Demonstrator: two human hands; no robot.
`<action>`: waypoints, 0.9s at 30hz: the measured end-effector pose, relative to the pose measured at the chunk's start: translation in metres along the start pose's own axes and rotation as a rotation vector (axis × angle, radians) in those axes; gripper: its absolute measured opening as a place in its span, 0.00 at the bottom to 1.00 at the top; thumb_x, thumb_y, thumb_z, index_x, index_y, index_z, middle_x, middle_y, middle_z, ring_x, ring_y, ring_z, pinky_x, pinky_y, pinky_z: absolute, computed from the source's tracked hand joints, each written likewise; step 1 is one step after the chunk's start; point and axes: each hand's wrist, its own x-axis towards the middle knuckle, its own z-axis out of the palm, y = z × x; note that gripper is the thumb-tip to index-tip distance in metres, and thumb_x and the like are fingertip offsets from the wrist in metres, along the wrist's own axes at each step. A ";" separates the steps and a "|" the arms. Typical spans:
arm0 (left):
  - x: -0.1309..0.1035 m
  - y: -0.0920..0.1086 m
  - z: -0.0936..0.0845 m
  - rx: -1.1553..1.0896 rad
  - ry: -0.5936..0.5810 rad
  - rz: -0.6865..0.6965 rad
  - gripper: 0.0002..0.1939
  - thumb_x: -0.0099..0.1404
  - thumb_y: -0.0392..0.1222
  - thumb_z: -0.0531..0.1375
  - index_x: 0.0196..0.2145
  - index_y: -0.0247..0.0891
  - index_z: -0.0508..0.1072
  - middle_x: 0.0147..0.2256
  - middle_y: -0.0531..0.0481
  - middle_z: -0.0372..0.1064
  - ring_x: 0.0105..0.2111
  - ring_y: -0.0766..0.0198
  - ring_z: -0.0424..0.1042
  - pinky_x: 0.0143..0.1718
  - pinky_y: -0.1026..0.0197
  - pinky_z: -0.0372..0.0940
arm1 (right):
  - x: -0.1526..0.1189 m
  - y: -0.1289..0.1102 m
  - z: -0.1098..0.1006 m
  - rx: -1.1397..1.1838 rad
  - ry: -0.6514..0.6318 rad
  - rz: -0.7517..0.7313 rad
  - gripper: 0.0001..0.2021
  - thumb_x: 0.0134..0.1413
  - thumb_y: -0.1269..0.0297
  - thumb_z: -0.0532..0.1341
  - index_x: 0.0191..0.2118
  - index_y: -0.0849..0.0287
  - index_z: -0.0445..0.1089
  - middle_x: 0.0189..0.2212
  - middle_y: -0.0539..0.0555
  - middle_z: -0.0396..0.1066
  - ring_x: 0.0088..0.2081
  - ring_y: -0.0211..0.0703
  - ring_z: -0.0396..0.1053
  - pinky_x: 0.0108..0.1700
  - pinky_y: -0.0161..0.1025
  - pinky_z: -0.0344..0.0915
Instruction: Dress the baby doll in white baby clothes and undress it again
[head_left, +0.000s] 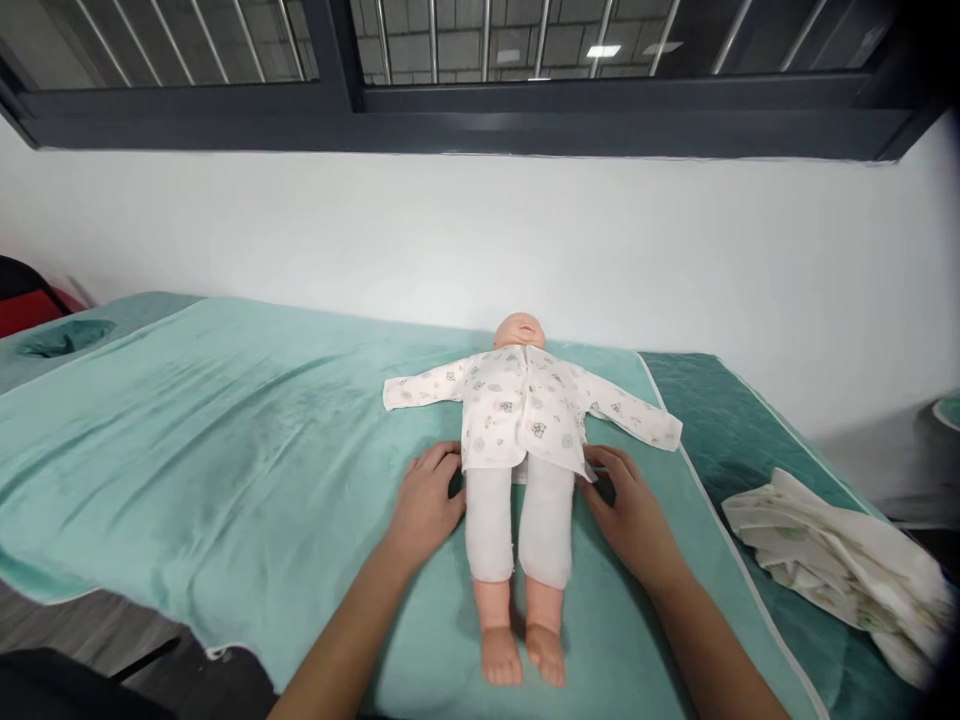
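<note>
A baby doll (519, 330) lies on its back, its bare feet toward me. It wears a white printed baby shirt (499, 410), sleeves spread to both sides, and white trousers (489, 525). My left hand (429, 503) is curled at the shirt's left lower edge beside the doll's hip; its fingertips are partly hidden. At the opposite lower corner, my right hand (626, 510) pinches the hem, which sticks out a little there. Beneath the doll is a light green sheet (285, 470).
A crumpled white patterned cloth (832, 560) lies on the darker green cover (690, 400) at right. Behind the bed are a white wall (337, 230) and a dark window frame (480, 125) with bars. A red and black item (26, 300) shows at far left.
</note>
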 end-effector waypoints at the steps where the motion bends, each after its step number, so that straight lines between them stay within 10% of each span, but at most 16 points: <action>1: 0.000 0.001 0.001 0.041 -0.001 0.009 0.07 0.65 0.38 0.56 0.40 0.40 0.73 0.53 0.45 0.69 0.51 0.51 0.68 0.49 0.48 0.62 | 0.001 0.000 0.001 -0.034 0.013 0.036 0.14 0.60 0.59 0.58 0.50 0.55 0.67 0.48 0.59 0.70 0.45 0.51 0.71 0.47 0.49 0.69; 11: -0.009 0.006 -0.003 0.081 0.142 -0.081 0.07 0.66 0.37 0.53 0.34 0.41 0.72 0.46 0.47 0.73 0.45 0.54 0.70 0.46 0.52 0.64 | -0.002 -0.005 -0.007 -0.113 -0.019 0.213 0.15 0.57 0.63 0.55 0.50 0.54 0.65 0.27 0.48 0.69 0.27 0.44 0.69 0.31 0.39 0.62; 17: -0.008 0.004 -0.002 0.093 0.111 -0.078 0.07 0.66 0.37 0.53 0.36 0.41 0.72 0.46 0.48 0.72 0.46 0.54 0.69 0.48 0.51 0.63 | -0.002 -0.005 -0.007 -0.133 -0.018 0.059 0.23 0.55 0.70 0.53 0.57 0.54 0.63 0.46 0.57 0.70 0.45 0.52 0.71 0.44 0.49 0.69; 21: -0.008 0.003 -0.002 0.092 0.088 -0.070 0.08 0.68 0.39 0.53 0.37 0.42 0.72 0.47 0.48 0.72 0.47 0.54 0.68 0.49 0.51 0.62 | -0.003 -0.004 -0.007 -0.020 0.014 -0.180 0.36 0.52 0.79 0.49 0.67 0.49 0.55 0.64 0.57 0.55 0.65 0.53 0.55 0.64 0.58 0.57; 27: -0.008 0.003 -0.001 0.087 0.093 -0.081 0.08 0.68 0.39 0.53 0.37 0.42 0.72 0.47 0.48 0.72 0.47 0.54 0.69 0.49 0.51 0.62 | -0.002 -0.004 -0.010 0.064 -0.092 -0.277 0.39 0.52 0.83 0.46 0.67 0.44 0.54 0.68 0.50 0.50 0.69 0.50 0.49 0.68 0.60 0.51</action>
